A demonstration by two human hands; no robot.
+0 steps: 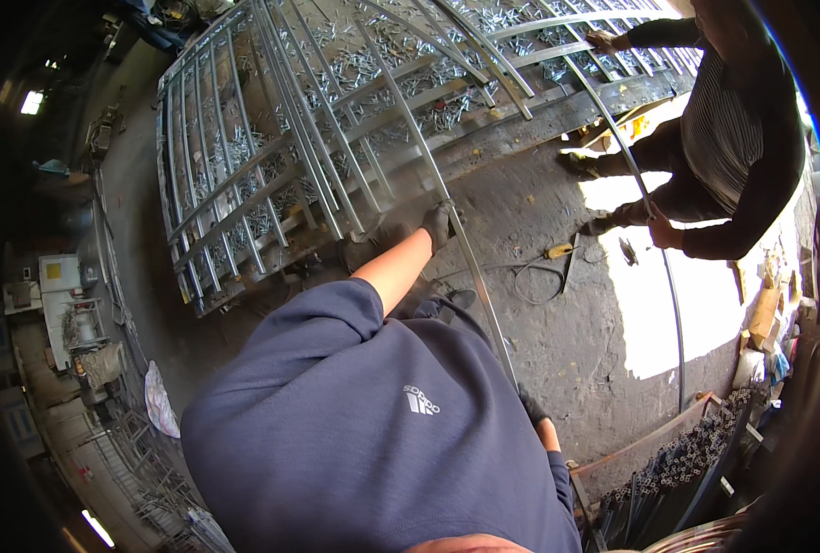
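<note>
A long, square metal tube (473, 267) slants from the worktable down past my right side. My left hand (439, 227), in a dark glove, is closed around it near the table's front edge. Lower down, my right hand (532, 405), also gloved, is at the tube's near end; its fingers look wrapped round it, though my body partly hides them. On the table (484, 147) the tube's far part passes over a frame of flat bars and loose tubes (299, 120).
Small metal offcuts (438, 115) litter the table. At right a co-worker (723, 138) grips another long tube (673, 295). A cable (539, 286) and a yellow-handled tool (559, 251) lie on the floor. Bundled tubes (677, 461) stand at lower right.
</note>
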